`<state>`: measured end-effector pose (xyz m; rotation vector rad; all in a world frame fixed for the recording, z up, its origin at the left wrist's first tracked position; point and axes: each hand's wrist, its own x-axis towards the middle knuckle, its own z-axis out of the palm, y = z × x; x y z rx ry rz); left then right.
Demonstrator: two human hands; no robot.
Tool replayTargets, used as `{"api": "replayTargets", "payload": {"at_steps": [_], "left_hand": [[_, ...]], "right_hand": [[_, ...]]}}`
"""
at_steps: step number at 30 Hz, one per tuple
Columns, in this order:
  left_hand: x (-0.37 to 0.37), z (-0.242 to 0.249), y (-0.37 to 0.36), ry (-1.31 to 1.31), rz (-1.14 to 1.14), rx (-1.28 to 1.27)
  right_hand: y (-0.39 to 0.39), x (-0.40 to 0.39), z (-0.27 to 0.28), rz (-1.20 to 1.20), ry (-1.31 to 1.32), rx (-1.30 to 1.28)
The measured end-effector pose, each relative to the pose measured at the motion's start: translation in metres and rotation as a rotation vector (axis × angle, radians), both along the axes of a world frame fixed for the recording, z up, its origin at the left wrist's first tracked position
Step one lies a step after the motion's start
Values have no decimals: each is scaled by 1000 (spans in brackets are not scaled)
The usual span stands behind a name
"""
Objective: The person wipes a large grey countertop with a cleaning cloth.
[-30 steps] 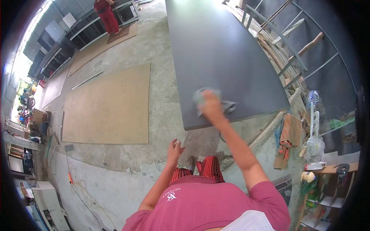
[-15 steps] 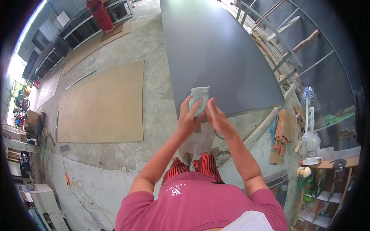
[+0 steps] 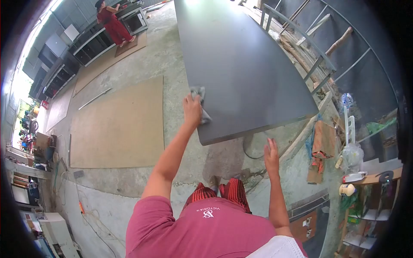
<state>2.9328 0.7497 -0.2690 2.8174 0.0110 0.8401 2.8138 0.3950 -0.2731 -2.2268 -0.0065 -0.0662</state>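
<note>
A large dark grey panel (image 3: 245,81) with a smooth surface stretches away in front of me. At its near left edge, my left hand (image 3: 192,111) is closed around a grey cloth (image 3: 206,117) and presses it against the panel. Part of the cloth sticks out above and below my fingers. My right hand (image 3: 271,155) hangs below the panel's near right side, apart from it, fingers stretched out and holding nothing.
A brown board (image 3: 120,124) lies on the concrete floor to the left. Metal frames (image 3: 318,64) lean at the right. A shelf (image 3: 370,213) stands lower right. Another person (image 3: 114,23) in red stands by dark cabinets (image 3: 92,45). Cables (image 3: 88,215) trail lower left.
My hands were together with the cloth over the panel's near edge. The left has carried the cloth left onto the panel's edge; the right has let go and dropped right.
</note>
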Motion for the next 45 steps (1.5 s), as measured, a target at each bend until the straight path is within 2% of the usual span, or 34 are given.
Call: {"api": "replayTargets", "payload": {"at_steps": [6, 10, 12, 14, 17, 18, 20, 21, 23, 25, 28, 30, 31, 33, 34, 36, 37, 38, 39, 41, 43, 45], "left_hand": [[-122, 8, -52, 53, -180, -34], [-98, 8, -51, 35, -213, -44], [-63, 8, -49, -77, -228, -4], [-31, 15, -48, -93, -95, 110], [-6, 18, -52, 53, -80, 49], [-10, 16, -57, 60, -78, 48], [-23, 13, -65, 113, -264, -52], [-35, 11, -66, 116, -262, -50], [-65, 6, -69, -32, -412, -75], [-74, 11, -53, -40, -429, -70], [-60, -7, -5, -97, -319, -84], [-39, -17, 33, 35, -85, -397], [-37, -11, 37, 30, -77, -393], [-30, 3, 38, -156, 49, -543], [-26, 13, 30, -150, 55, -542], [-29, 25, 3, -201, -145, -438], [-33, 25, -5, -183, -136, -457], [-39, 20, -15, -113, -162, -365], [-48, 14, -26, -45, -195, -275], [-78, 12, -39, -13, -213, -302], [-106, 8, -43, -15, -231, -305], [-152, -1, -48, -93, -240, -252]], "right_hand": [[-13, -43, -15, -65, 120, 35], [-4, -47, -18, -8, 43, 38], [7, -44, -5, 75, 48, 89], [18, -44, 9, 124, 79, 131], [28, -48, 14, 236, 102, 131], [30, -51, 14, 297, 91, 92], [29, -60, 10, 337, 106, 59], [29, -64, 8, 374, 112, 23], [21, -75, 10, 361, 144, 39], [6, -88, 1, 347, 175, 54], [-26, -107, -19, 223, 226, 98], [-42, -119, -19, 154, 226, 40], [-46, -126, -18, 163, 223, 43], [-54, -134, -17, 79, 233, 56], [-58, -137, -24, 64, 249, 53], [-54, -142, -38, 70, 267, 34], [-54, -141, -38, 70, 264, 13], [-40, -139, -17, 95, 291, 73], [-35, -136, -17, 139, 260, 27], [-25, -139, -25, 176, 251, -26], [-11, -135, -28, 166, 325, 146], [-5, -135, -34, 200, 328, 130]]}}
